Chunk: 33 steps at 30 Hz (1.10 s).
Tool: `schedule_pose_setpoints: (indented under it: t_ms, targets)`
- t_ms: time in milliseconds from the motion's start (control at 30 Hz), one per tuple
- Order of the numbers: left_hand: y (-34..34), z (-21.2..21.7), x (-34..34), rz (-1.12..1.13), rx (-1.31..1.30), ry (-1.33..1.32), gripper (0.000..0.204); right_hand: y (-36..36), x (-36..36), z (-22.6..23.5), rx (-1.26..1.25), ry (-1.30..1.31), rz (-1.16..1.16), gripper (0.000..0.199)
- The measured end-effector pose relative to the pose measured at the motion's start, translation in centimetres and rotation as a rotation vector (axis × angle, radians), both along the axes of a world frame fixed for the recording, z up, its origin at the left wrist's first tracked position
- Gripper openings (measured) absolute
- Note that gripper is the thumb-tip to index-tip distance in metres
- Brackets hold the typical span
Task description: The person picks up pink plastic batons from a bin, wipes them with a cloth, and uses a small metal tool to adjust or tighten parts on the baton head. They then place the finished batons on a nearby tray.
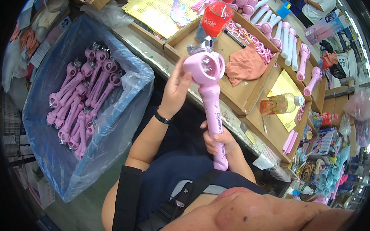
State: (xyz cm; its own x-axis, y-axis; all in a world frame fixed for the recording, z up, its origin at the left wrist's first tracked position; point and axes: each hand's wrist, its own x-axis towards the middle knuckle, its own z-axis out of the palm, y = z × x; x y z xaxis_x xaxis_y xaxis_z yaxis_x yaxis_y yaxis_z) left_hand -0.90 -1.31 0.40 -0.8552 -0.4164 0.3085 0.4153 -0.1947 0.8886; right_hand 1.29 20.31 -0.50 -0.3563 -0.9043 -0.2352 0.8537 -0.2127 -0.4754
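Note:
A pink toy wand (212,110) with a round, hollow head and a silver ornament on top stands nearly upright in front of me. My right hand (220,142) wraps round its handle, above the bottom end. At the head, my left hand (178,90) grips the side, thumb in front; its other fingers are partly hidden behind the wand. Dark printing runs down the handle. To the left, several similar pink wands (83,91) lie heaped in a large bin lined with blue plastic (121,106).
Cardboard trays (245,100) cover the bench at right. They bear a red-labelled bottle (216,18), an orange cloth (246,64), pink rings (261,46) and a bottle of yellow liquid (280,104). White-and-pink wand parts (289,43) lie beyond. Another person (320,6) is at the far right.

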Motion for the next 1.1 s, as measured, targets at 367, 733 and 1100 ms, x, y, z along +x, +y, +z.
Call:
schedule_pose_setpoints:
  t_ms: [367,733,1100]
  targets:
    - [1.2,1.6,-0.1,0.195,-0.107,0.05,0.062,-2.2,2.0,2.0,1.107,1.49,-0.358,0.06]
    - [0.3,1.5,0.3,0.059,-0.015,0.086,0.064,-1.9,2.0,2.2,1.012,1.442,-0.367,0.064]
    - [3.1,1.7,1.7,-0.3,0.489,0.038,0.091,-2.7,2.7,1.9,0.96,1.636,-0.529,0.068]
